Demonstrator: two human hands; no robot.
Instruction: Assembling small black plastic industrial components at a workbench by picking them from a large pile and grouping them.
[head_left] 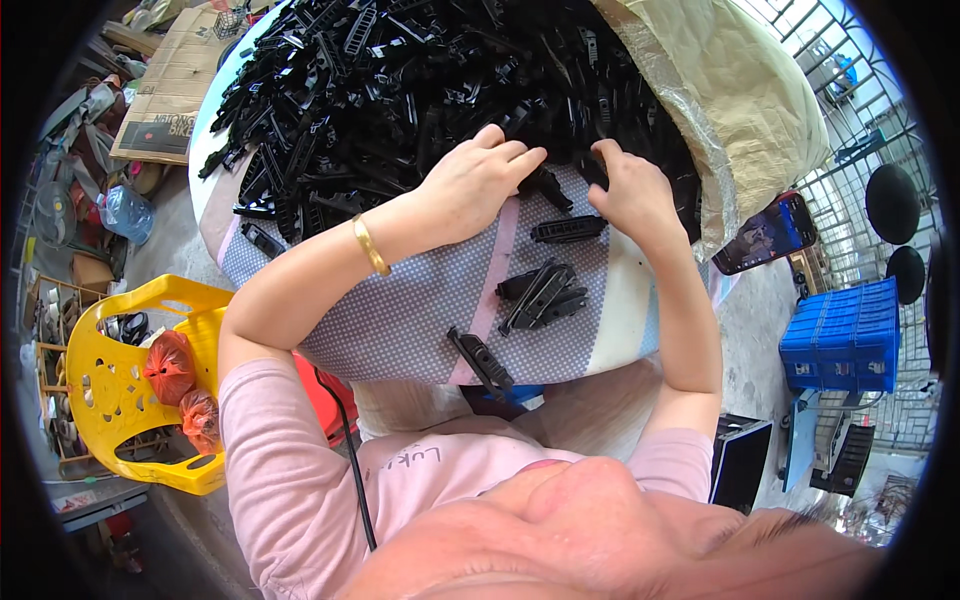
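Observation:
A large heap of long black plastic pieces [400,100], many slotted like ladders, covers the far part of the patterned table cover [400,310]. My left hand [475,185], with a gold bangle on its wrist, reaches to the heap's near edge. Its fingers are spread and bent, with some tips hidden, beside a dark piece [548,190]. Opposite it, my right hand [635,190] curves at the heap's right side, thumb and forefinger apart. Nearer me lie a single piece [568,230], a small cluster [545,295] and another piece [480,362] at the table's front edge.
A pale yellow sack [740,90] borders the heap on the right, with a phone [768,234] beside it. Blue crates [842,338] stand at the right. On the left are a yellow chair [110,375] with red bags [170,368], a water bottle [127,213] and cardboard [170,80].

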